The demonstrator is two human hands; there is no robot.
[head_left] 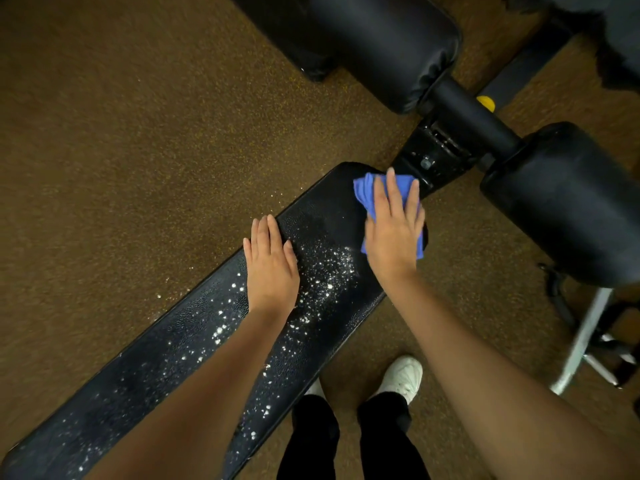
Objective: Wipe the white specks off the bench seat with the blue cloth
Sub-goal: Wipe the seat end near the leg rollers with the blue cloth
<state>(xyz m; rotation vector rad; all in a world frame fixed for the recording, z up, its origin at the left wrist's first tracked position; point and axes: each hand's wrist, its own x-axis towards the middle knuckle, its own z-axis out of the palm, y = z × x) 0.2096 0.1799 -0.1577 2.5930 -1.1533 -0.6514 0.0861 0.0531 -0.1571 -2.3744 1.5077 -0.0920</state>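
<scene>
Her right hand [394,226] presses flat on the blue cloth [369,195], fingers straight. The left hand [272,268] lies flat on the bench seat [145,368], white specks [325,271] between the hands.

Black pebble-textured vinyl bench seat [166,368] running diagonally, scattered white specks [322,271] mid-frame, crumpled blue cloth [367,195] at centre right, brown carpet flecked yellow [121,133] at left, white sneaker [401,377] below, yellow knob [486,102] upper right

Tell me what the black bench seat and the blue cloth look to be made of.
Black bench seat: probably vinyl or faux leather over padding; it shows a pebbled, slightly glossy grain. Blue cloth: soft woven or microfibre fabric, matte, creased into folds.
</scene>
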